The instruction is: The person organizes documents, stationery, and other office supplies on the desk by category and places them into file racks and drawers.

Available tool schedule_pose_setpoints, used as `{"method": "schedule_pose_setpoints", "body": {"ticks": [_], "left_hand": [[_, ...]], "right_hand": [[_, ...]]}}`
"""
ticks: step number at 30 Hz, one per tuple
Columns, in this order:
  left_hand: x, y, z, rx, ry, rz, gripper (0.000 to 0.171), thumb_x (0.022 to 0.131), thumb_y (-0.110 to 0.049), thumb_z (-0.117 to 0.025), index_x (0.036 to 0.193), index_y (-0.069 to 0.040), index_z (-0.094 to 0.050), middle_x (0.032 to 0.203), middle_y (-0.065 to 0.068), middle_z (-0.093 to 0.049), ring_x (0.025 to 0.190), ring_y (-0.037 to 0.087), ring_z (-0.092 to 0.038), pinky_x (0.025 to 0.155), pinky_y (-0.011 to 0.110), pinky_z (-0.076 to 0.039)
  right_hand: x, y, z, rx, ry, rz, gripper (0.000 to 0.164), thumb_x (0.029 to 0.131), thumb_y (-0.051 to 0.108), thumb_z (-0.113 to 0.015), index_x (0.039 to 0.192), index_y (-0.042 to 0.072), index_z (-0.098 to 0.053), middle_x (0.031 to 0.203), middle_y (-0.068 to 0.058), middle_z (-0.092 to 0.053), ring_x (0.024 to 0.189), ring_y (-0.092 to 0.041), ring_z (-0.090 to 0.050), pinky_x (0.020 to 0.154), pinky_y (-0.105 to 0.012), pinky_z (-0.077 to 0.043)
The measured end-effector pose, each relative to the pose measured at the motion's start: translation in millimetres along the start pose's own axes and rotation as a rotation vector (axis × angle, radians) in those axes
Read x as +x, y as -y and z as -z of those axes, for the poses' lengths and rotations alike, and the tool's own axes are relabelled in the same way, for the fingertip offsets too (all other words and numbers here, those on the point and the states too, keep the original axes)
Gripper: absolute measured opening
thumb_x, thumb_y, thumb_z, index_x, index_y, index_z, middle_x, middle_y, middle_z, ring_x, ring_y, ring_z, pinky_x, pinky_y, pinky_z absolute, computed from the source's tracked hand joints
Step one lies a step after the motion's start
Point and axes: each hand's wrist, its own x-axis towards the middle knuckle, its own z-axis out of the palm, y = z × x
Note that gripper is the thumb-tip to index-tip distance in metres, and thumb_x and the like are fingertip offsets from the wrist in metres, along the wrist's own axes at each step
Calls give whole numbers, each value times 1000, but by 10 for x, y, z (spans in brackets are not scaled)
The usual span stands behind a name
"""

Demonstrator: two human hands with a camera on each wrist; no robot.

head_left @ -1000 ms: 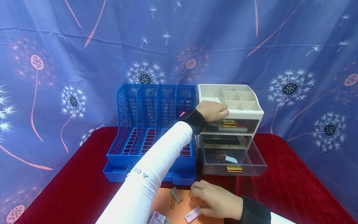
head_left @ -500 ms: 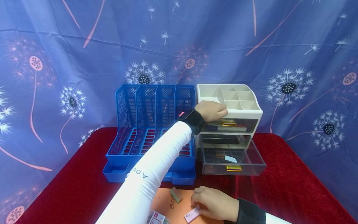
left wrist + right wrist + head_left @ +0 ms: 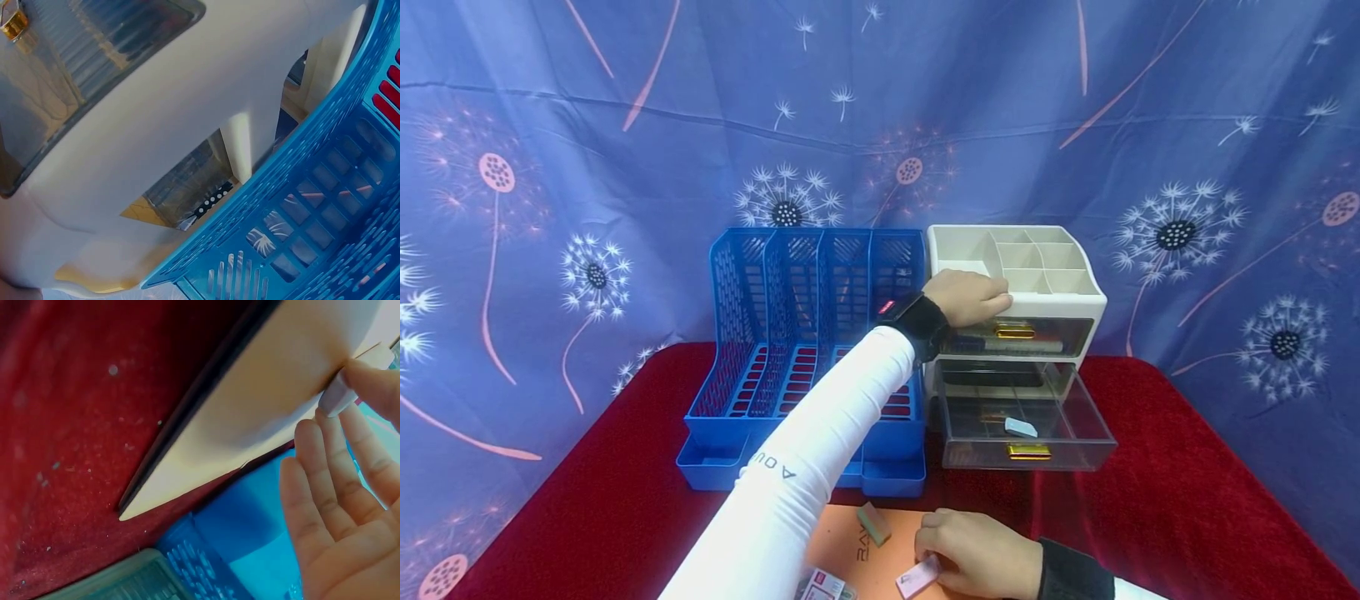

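My left hand [image 3: 967, 297] rests on the upper front edge of a white desk organizer [image 3: 1093, 310], at its left side. Part of that hand's fingers is hidden in the head view. Below it, the lower clear drawer [image 3: 1075, 454] is pulled out, with a pale blue eraser [image 3: 1020, 427] in it. My right hand [image 3: 979, 552] pinches a pink eraser [image 3: 917, 577] low over the orange mat [image 3: 835, 537]. The right wrist view shows this eraser [image 3: 338, 395] between thumb and fingertips. Another eraser [image 3: 874, 523], green and pinkish, lies on the mat just beyond.
A blue file rack [image 3: 805, 429] stands left of the organizer, partly behind my left arm. The upper drawer [image 3: 1078, 337] is closed with pens inside. A package [image 3: 822, 585] lies at the mat's near edge. Red cloth [image 3: 1180, 492] covers the table, backed by a blue curtain [image 3: 625, 158].
My right hand has drawn back slightly toward the near edge and its fingers have closed around the pink eraser. The left hand stays on the organizer.
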Motion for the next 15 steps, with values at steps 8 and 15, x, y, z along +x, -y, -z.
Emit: {"method": "schedule_pose_setpoints", "body": {"ticks": [8, 15], "left_hand": [[5, 3, 3, -6, -6, -5, 28, 98, -36, -31, 89, -20, -53, 76, -7, -52, 74, 10, -50, 65, 28, -36], [8, 7, -8, -3, -7, -6, 28, 98, -35, -31, 88, -20, -53, 76, -7, -51, 74, 10, -50, 65, 28, -37]], "right_hand": [[-27, 47, 47, 6, -8, -11, 18, 77, 8, -71, 84, 22, -63, 79, 16, -52, 70, 6, -42, 62, -11, -37], [-39, 121, 203, 23, 3, -104, 15, 79, 14, -72, 89, 23, -65, 81, 17, -52, 73, 5, -44, 66, -14, -41]]}}
